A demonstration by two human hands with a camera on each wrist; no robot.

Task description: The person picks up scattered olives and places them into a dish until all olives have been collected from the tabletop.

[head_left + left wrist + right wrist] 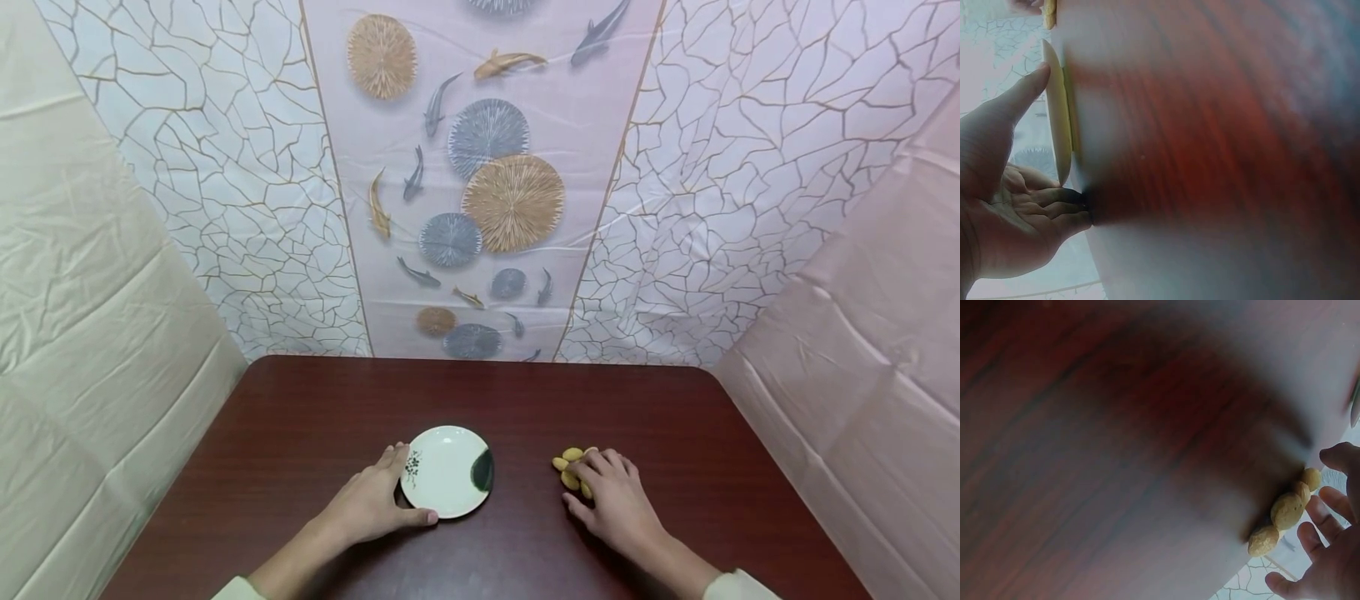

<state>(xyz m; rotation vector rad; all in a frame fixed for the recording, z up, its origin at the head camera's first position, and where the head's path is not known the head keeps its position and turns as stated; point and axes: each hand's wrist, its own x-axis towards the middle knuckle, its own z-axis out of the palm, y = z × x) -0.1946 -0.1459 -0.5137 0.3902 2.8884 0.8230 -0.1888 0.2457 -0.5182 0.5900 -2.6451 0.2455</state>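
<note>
A round white plate [447, 472] with a dark green patch and a small dark plant print lies on the table. My left hand [375, 500] holds it at the left, thumb along the near rim and fingers at the left rim. In the left wrist view the plate [1057, 119] appears edge-on between thumb and fingers. Several small yellow-brown ovals, resembling little potatoes [571, 481], lie in a cluster to the right. Over them hovers my right hand [615, 500], fingers spread and loosely bent. The right wrist view has the potatoes [1287, 511] just beyond the fingertips; whether these touch is unclear.
The dark red-brown wooden table [337, 408] has rounded far corners. Behind it hangs a patterned cloth [465, 275] with fish and round motifs. Pale creased sheets [97, 333] enclose the left and right sides. Bare tabletop separates plate and potatoes.
</note>
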